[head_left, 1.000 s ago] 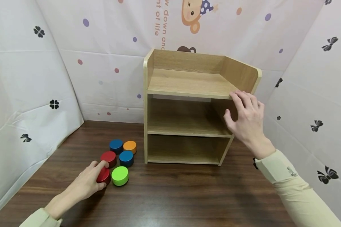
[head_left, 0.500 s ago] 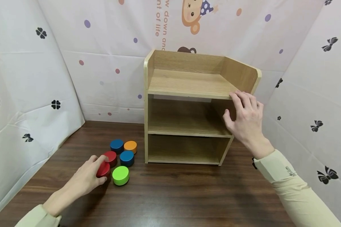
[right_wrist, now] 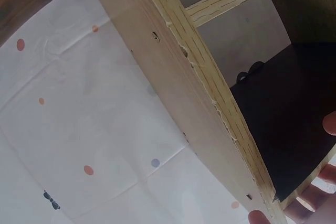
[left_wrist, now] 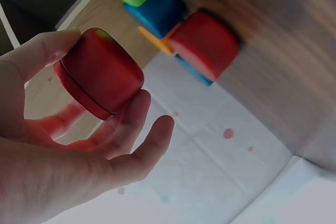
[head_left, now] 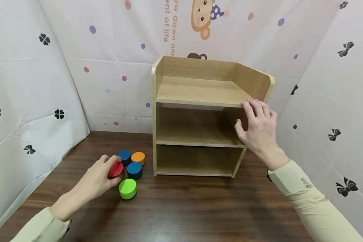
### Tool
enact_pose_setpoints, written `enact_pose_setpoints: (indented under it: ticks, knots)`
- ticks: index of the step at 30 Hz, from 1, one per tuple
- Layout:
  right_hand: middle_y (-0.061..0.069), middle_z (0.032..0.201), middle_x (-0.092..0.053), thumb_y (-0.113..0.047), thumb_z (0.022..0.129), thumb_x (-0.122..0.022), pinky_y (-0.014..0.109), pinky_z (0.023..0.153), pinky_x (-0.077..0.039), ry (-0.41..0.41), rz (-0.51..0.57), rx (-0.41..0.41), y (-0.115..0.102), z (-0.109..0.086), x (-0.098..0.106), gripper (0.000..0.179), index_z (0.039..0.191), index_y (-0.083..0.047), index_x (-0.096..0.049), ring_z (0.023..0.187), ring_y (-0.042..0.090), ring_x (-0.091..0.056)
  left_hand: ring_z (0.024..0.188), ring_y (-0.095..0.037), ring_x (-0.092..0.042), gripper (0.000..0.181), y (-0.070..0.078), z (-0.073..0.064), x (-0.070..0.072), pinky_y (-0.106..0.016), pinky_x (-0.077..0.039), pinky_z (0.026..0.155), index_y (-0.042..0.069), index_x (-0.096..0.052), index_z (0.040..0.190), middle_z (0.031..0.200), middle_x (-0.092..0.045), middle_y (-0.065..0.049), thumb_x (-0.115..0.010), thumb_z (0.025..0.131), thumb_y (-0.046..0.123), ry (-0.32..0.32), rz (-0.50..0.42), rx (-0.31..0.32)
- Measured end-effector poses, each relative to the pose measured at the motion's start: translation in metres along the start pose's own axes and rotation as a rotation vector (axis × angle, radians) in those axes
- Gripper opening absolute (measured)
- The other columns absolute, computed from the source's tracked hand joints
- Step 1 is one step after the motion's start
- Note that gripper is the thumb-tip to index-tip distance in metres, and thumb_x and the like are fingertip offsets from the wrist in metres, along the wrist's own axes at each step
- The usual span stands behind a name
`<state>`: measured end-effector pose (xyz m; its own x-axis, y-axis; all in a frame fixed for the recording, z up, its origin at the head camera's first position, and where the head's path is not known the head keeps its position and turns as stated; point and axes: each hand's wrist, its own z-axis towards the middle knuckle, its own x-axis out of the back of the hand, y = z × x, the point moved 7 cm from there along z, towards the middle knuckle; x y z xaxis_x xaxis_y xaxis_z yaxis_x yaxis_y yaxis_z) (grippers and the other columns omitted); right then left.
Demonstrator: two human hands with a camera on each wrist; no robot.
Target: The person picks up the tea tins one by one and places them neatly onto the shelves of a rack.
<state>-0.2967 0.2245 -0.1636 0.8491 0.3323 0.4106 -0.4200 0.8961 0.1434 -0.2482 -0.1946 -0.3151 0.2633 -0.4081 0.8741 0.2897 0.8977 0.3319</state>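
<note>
My left hand (head_left: 95, 178) pinches a red round tin (left_wrist: 102, 74) between thumb and fingers. A dark seam runs round the tin near one end in the left wrist view. It is held up off the table, and in the head view it covers most of a second red tin (left_wrist: 206, 44). Close by stand a green tin (head_left: 128, 189), two blue tins (head_left: 134, 170) and an orange tin (head_left: 138, 158). My right hand (head_left: 260, 129) rests its fingers on the front edge of the top board of a wooden shelf (head_left: 199, 101), near the right side; its thumb hangs below.
The shelf has a top tray with raised sides and two compartments below. It stands on a dark wooden table (head_left: 181, 208) right of the tins. Printed white cloth (head_left: 118, 97) hangs behind and at both sides.
My left hand has lifted the nearest red tin off the table and carried it forward and slightly right, over the other red tin. The right hand keeps its place on the shelf.
</note>
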Motion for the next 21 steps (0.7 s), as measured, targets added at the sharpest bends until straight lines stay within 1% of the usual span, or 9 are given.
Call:
enact_pose_setpoints:
  ticks: [4,8,12,15,21]
  knots:
    - [0.02,0.128,-0.055,-0.025,0.082,-0.051,0.06,0.084,-0.035,-0.013,-0.01,0.001,0.0,-0.001,-0.001,0.05,0.127,-0.004,-0.053,0.121,0.04,-0.046,0.084,-0.026,-0.055,0.055,0.008,0.007,0.006,-0.04,-0.054,0.063,0.008,-0.055,0.117,0.102,-0.056,-0.017,-0.082,0.07,0.012,0.01,-0.004,-0.007]
    - [0.02,0.128,-0.055,-0.026,0.082,-0.05,0.06,0.083,-0.035,-0.008,-0.008,-0.005,0.0,-0.002,-0.001,0.049,0.126,-0.004,-0.054,0.121,0.04,-0.046,0.085,-0.026,-0.055,0.054,0.015,0.014,0.01,-0.037,-0.053,0.063,0.01,-0.055,0.12,0.104,-0.055,-0.016,-0.08,0.072,0.015,0.005,-0.016,-0.009]
    - [0.02,0.127,-0.055,-0.023,0.079,-0.054,0.06,0.082,-0.035,0.004,0.0,-0.011,-0.001,-0.003,0.0,0.05,0.126,-0.004,-0.054,0.121,0.039,-0.046,0.086,-0.025,-0.054,0.052,0.024,0.02,0.014,-0.035,-0.052,0.064,0.01,-0.055,0.121,0.105,-0.056,-0.015,-0.076,0.074,0.016,0.009,-0.034,-0.032]
    - [0.019,0.127,-0.055,-0.021,0.078,-0.056,0.06,0.083,-0.035,0.004,0.003,-0.015,-0.002,-0.002,0.0,0.05,0.126,-0.005,-0.054,0.122,0.038,-0.047,0.086,-0.026,-0.055,0.05,0.03,0.025,0.017,-0.036,-0.052,0.064,0.011,-0.055,0.121,0.106,-0.056,-0.015,-0.075,0.076,0.016,0.025,-0.048,-0.054]
    - [0.019,0.126,-0.055,-0.018,0.076,-0.057,0.06,0.083,-0.035,-0.008,0.002,-0.021,-0.003,0.0,0.001,0.051,0.125,-0.005,-0.054,0.121,0.038,-0.046,0.087,-0.027,-0.056,0.049,0.043,0.032,0.028,-0.038,-0.053,0.066,0.012,-0.056,0.122,0.107,-0.055,-0.015,-0.074,0.077,0.017,0.049,-0.06,-0.075]
